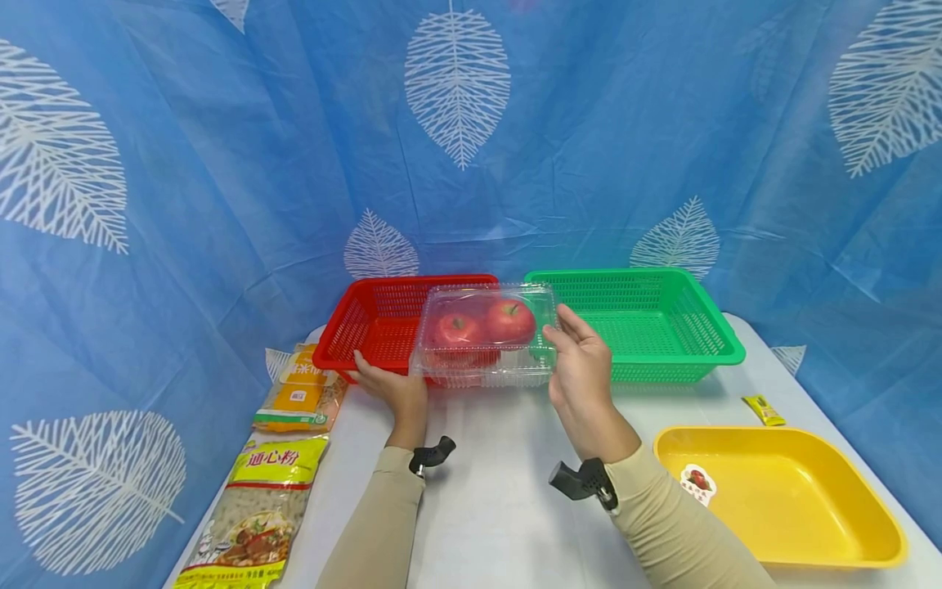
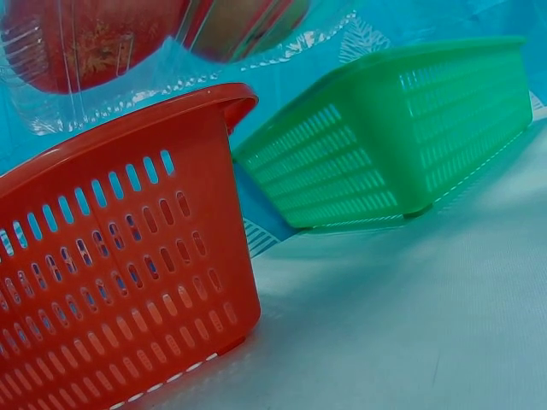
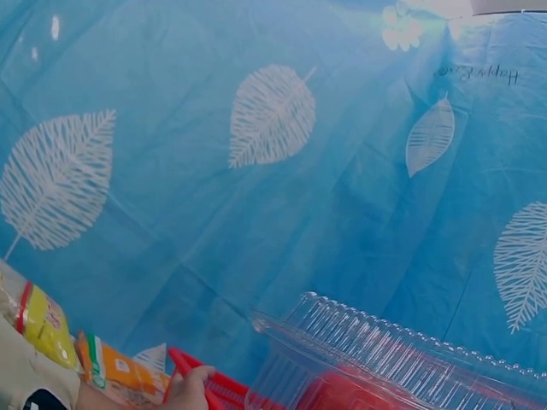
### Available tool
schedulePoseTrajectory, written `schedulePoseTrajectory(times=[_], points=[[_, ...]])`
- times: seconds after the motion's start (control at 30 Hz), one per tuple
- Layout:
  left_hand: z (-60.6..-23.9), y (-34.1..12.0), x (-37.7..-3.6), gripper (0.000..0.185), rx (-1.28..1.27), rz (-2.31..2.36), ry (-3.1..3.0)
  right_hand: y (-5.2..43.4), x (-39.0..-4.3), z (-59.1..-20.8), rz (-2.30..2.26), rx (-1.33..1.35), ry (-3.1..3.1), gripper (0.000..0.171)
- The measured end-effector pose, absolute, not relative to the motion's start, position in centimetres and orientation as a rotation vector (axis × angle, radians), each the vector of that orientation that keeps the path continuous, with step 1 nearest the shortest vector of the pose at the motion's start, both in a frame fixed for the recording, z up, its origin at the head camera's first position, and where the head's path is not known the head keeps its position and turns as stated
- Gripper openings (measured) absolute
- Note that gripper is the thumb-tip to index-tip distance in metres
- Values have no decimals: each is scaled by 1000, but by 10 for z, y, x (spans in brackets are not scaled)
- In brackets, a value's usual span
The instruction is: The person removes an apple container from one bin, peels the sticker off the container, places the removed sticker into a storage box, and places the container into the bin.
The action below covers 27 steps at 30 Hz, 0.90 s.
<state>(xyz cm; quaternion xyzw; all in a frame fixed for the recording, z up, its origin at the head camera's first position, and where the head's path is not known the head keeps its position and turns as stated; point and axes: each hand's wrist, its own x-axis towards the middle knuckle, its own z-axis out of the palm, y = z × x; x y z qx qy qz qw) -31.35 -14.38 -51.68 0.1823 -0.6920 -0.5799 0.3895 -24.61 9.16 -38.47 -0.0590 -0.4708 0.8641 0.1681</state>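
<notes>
While both hands grip clear apple box | pasta bag reads 通心粉

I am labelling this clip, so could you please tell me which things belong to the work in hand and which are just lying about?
In hand:
- clear plastic clamshell box of red apples, held by left hand and right hand
- red slotted plastic basket just behind it

Lying about:
- green slotted plastic basket
- yellow plastic tray
- two food packets, orange and yellow-green
- small yellow sachet
</notes>
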Motion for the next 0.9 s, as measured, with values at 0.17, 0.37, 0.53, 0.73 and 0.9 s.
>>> schedulePoseTrajectory(times=[0.17,0.37,0.53,0.73,0.9], points=[[-516,-145,-314,111,457,-1461,-1753,91,-247,-384,2460,-181,-1344,51],[-517,-145,-314,110,448,-1452,-1750,89,-246,-384,2460,-183,-1346,52],[-518,-145,-314,109,427,-1442,-1747,87,-247,-384,2464,-188,-1355,53],[-519,-146,-315,108,413,-1434,-1737,88,-248,-383,2474,-199,-1363,53],[-519,-146,-315,108,399,-1417,-1732,88,-249,-383,2468,-203,-1369,53]])
